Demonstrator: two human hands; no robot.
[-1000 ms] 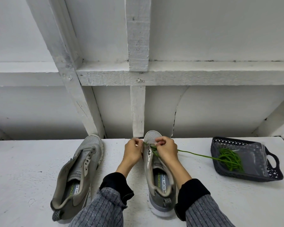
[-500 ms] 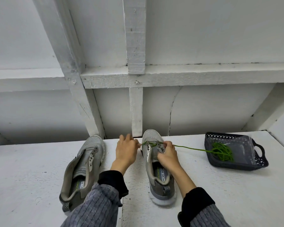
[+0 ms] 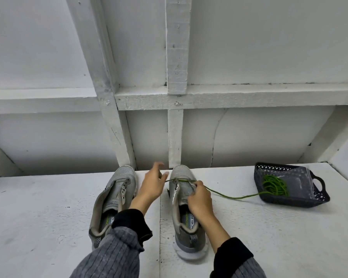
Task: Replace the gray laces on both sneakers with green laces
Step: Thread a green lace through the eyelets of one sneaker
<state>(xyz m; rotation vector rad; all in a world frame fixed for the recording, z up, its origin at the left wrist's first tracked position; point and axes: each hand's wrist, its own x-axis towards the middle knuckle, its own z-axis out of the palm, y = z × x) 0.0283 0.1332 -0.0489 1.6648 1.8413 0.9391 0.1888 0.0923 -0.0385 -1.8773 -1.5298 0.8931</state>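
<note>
While the green lace (image 3: 232,196) runs across the toe end of the right-hand sneaker (image 3: 186,209), it passes through the lowest eyelets and stretches on both sides. The left hand (image 3: 152,186), just to the left of that shoe, has its fingers partly spread and blurred; the near end of the lace seems to reach its thumb and forefinger, but I cannot tell whether it is truly pinched. Judging by the taut line, this hand is probably drawing the lace through. The right hand (image 3: 199,199) rests on the shoe's upper with fingers curled, gripping the eyelet flap and tongue, likely to steady the shoe and keep the eyelet open against the pull.

From the right hand the lace trails away to the right over the tabletop (image 3: 269,237) and rises over the wall of a dark basket (image 3: 293,200), where the rest lies in a loose green coil beside a clear plastic bag. That slack could snag on the basket's rim or drag the basket as more is drawn out.

Left of the left hand, almost touching the wrist, sits the other sneaker (image 3: 114,201) with bare eyelets and its tongue open, so its lacing is yet to begin. No gray laces are visible. Beyond both shoes, a white wall with painted wooden battens (image 3: 176,57) stands close to the toes, leaving little room to pull forward.
</note>
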